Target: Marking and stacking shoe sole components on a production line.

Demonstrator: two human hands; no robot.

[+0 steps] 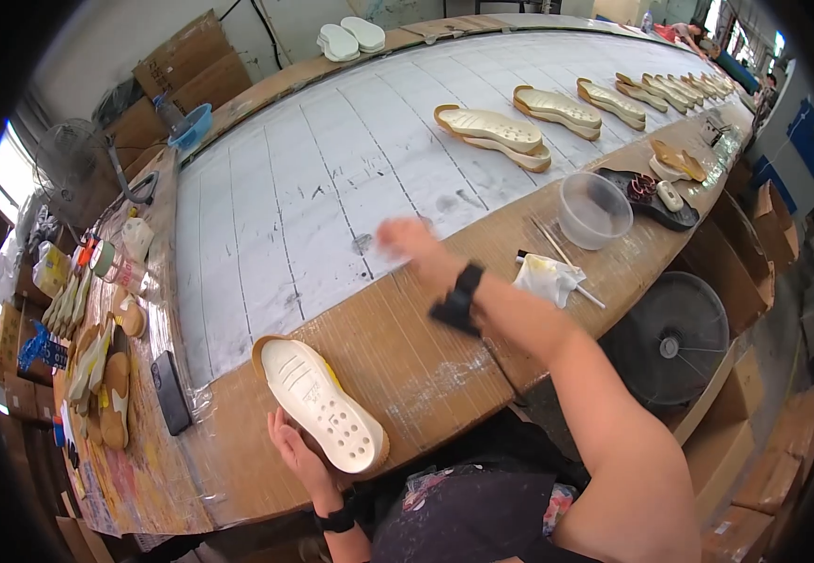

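Note:
A cream shoe sole [318, 403] with a tan rim and a cluster of round holes lies at the near edge of the bench, its toe pointing away and to the left. My left hand [296, 452] grips it from the left side near the holed end, fingers against its edge. Over the white lined strip of the bench, my right hand [409, 242] is smeared by motion, so its fingers and anything in them cannot be made out. A dark band circles each wrist.
More cream-and-tan soles [493, 133] stand in a row toward the far right. A clear plastic tub [594, 211], a white cloth [549, 280] and a dark sole [646, 199] lie right of my arm. At left are a phone [170, 392], stacked soles [111, 394] and a jar [114, 263].

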